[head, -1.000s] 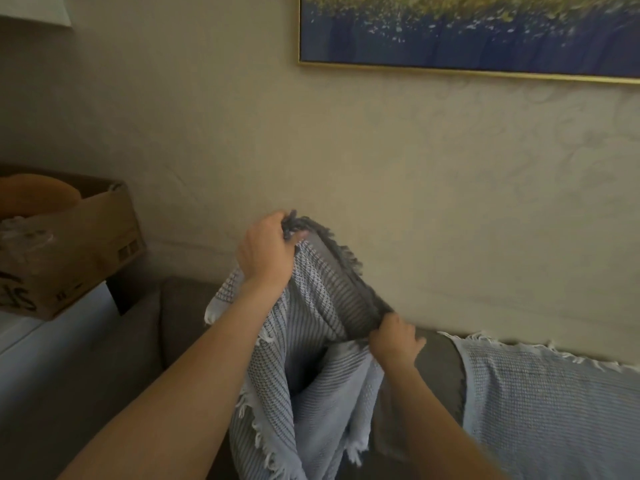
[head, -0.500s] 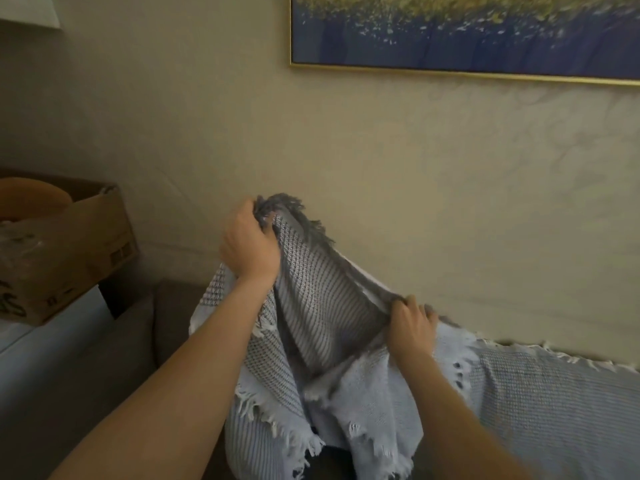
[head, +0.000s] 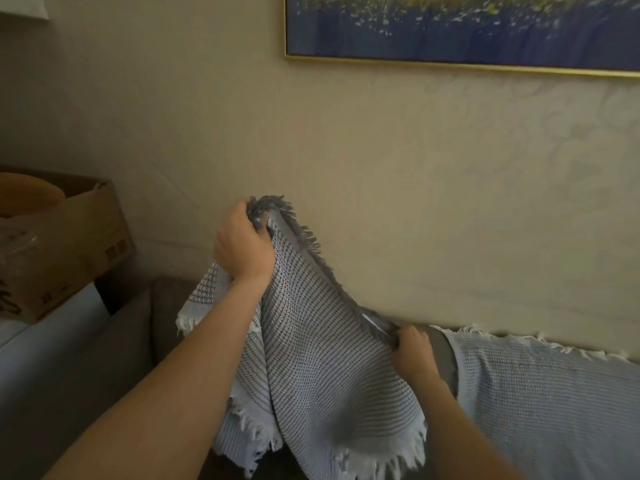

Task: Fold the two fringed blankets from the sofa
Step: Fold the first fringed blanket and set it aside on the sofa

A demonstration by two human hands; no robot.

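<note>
Holding striped blanket (head: 311,341) by its fringe, slanting eleven to four o'clock; fisted high in left hand (head: 242,244), pinched low in right hand (head: 414,351) (second blanket (head: 540,386) at three). Slack toward six.

A person's left hand (head: 242,251) holds a fringed blanket (head: 311,358) up at centre, above the sofa (head: 162,323), while the right hand (head: 414,355) grips its edge lower to the right. A second blanket (head: 536,393) lies over the sofa back at right. A cardboard box (head: 69,244) sits to the left and a framed picture (head: 450,29) hangs on the wall behind.
</note>
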